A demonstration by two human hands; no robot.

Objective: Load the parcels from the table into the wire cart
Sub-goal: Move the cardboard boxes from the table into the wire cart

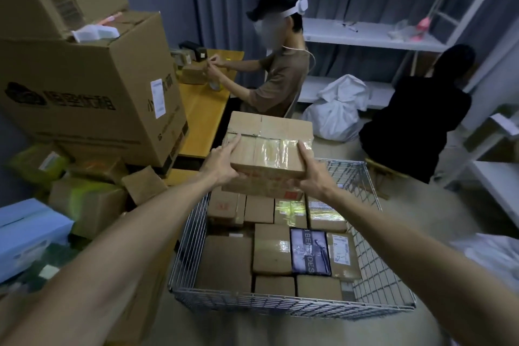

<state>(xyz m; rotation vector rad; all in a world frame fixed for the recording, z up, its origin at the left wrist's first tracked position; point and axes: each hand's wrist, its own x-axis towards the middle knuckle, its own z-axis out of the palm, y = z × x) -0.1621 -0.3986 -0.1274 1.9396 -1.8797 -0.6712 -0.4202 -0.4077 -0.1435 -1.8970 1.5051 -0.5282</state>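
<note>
So the taped cardboard parcel (269,146) is up in the air over the far end of the wire cart (295,305), pinned between both grips. Left grip (222,167) wraps its left edge and right grip (313,174) wraps the near right corner, both closed tight on the box. The cart's packed with brown boxes (224,258) plus a dark printed package (309,250). The wooden surface (202,112) sits further back on the left.
</note>
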